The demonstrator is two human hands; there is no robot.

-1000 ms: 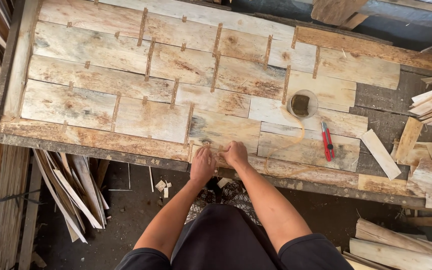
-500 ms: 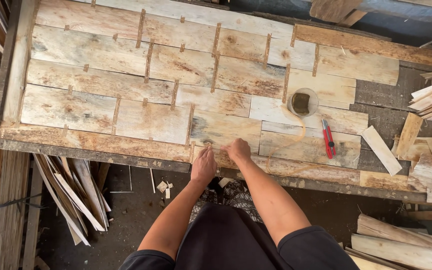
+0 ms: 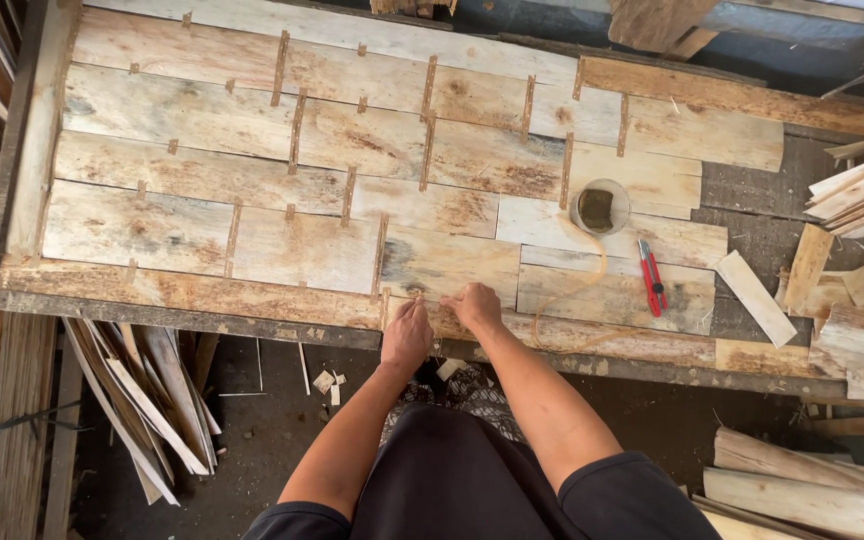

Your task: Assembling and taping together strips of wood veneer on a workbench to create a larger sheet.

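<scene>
Rough workshop bench (image 3: 22, 180) under the head camera, covered edge to edge with pale, stained wooden boards (image 3: 302, 250) laid like brickwork, thin spacer slivers (image 3: 235, 225) wedged in the gaps. Both hands down at the near edge, side by side: left hand (image 3: 407, 335) curled, fingertips pressing the long front strip (image 3: 192, 292) just where a small spacer (image 3: 386, 310) sits; right hand (image 3: 472, 303) likewise curled, pinching or pressing at the same joint, exact grip hidden by the knuckles. Probably light and stiff, that strip, dry and splintery, best held flat along its edges rather than at the thin end. Off to the right, clear of the hands: small round glue pot (image 3: 600, 207), red utility knife (image 3: 651, 277), loose offcuts (image 3: 752, 298). Scrap slats (image 3: 142, 390) leaning below the bench.
</scene>
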